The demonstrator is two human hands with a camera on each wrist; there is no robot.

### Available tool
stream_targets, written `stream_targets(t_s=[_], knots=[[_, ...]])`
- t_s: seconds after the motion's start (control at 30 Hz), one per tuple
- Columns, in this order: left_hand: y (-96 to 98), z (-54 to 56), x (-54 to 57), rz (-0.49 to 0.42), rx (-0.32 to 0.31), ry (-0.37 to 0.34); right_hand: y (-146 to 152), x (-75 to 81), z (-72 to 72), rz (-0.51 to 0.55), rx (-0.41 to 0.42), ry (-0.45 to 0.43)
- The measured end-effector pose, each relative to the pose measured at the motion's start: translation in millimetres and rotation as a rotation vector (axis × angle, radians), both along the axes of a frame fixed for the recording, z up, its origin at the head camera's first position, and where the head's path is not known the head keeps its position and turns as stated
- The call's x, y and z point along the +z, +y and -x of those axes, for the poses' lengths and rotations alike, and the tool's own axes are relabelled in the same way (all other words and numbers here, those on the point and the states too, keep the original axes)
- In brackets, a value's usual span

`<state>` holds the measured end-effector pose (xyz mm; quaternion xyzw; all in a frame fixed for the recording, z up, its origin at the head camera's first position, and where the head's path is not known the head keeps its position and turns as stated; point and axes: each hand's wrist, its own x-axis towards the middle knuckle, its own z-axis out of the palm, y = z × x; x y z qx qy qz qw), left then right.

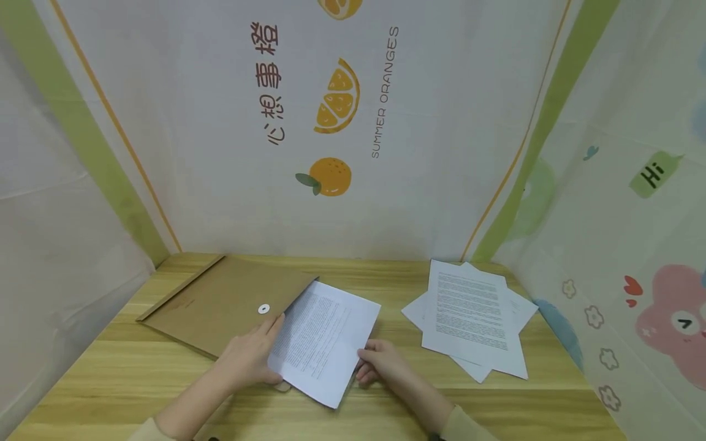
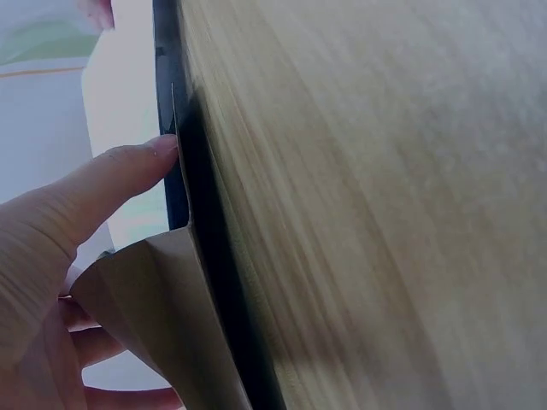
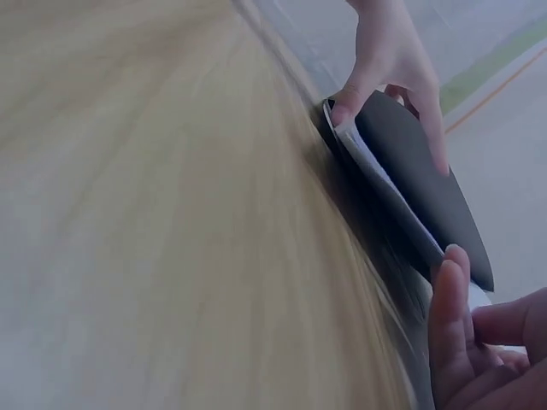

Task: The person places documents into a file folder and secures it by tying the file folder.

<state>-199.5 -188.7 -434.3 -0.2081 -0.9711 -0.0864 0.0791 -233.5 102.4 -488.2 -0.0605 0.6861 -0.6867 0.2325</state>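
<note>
Our left hand grips envelope — right hand pinches papers jutting from it — loose sheets right of envelope.

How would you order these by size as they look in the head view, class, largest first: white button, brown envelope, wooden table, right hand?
1. Wooden table
2. Brown envelope
3. Right hand
4. White button
All four differ plainly in apparent size.
</note>
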Motion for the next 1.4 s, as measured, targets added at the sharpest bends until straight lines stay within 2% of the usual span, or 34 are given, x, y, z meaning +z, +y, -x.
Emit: stream_targets(t_s=[0.3, 0.6, 1.0, 1.2, 1.4], knots=[[0.1, -0.8, 1.2, -0.007, -0.001, -0.021, -30, 1.4, 7.9, -0.029, -0.042, 0.024], [-3.2, -0.5, 1.1, -0.013, -0.01, -0.044, -56, -1.1, 17.1, 0.016, -0.079, 0.03], [-4.2, -0.9, -1.1, -0.012, -0.006, 0.011, -82, 2.4, 21.8, -0.002, -0.119, 0.082], [-5.8, 0.3, -2.1, -0.008, -0.028, 0.033, -96, 11.6, 25.3, -0.013, -0.127, 0.137], [-5.6, 0.9, -2.6, -0.021, -0.029, 0.026, -109, 19.5, 32.1, -0.059, -0.109, 0.143]])
